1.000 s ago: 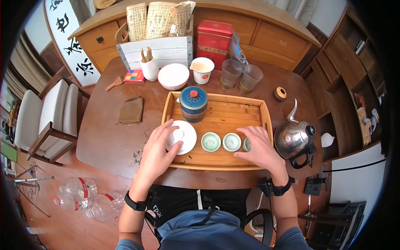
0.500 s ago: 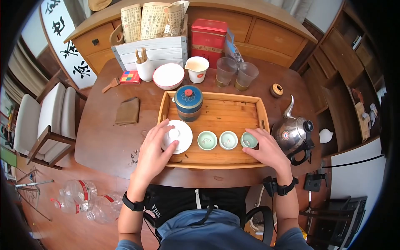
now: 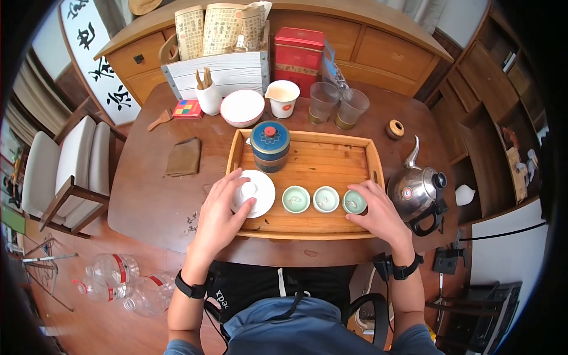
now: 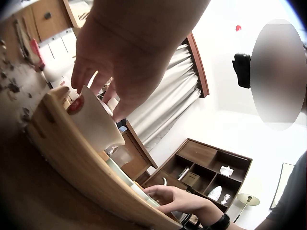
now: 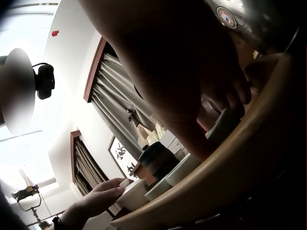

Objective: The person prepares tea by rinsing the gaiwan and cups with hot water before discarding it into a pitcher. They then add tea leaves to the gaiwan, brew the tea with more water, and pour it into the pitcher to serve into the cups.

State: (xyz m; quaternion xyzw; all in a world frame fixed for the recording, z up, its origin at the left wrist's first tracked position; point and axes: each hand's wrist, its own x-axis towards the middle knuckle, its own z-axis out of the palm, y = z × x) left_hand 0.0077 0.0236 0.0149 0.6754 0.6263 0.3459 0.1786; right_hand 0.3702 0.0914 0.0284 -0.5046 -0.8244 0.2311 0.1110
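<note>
A white lidded gaiwan (image 3: 264, 199) stands at the left front of the wooden tray (image 3: 328, 157). My left hand (image 3: 222, 208) holds it, thumb and fingers at opposite sides of the rim; the left wrist view shows a red emblem on the gaiwan (image 4: 96, 122). Three pale green teacups line up to its right: a left cup (image 3: 296, 200), a middle cup (image 3: 326, 200) and a right cup (image 3: 354, 202). With thumb and fingers, my right hand (image 3: 381, 214) pinches the right cup by its rim. A blue lidded jar (image 3: 270, 155) stands behind the gaiwan.
Right of the tray stands a metal kettle (image 3: 414, 192). Behind the tray are a white bowl (image 3: 242, 107), a white pitcher (image 3: 283, 99) and two clear glasses, one nearer the right (image 3: 352, 108). A folded brown cloth (image 3: 184, 157) lies to the left.
My right hand has come down from above the right cup and moved to its right side, uncovering it, with thumb and fingers at the rim. The left hand stays at the gaiwan.
</note>
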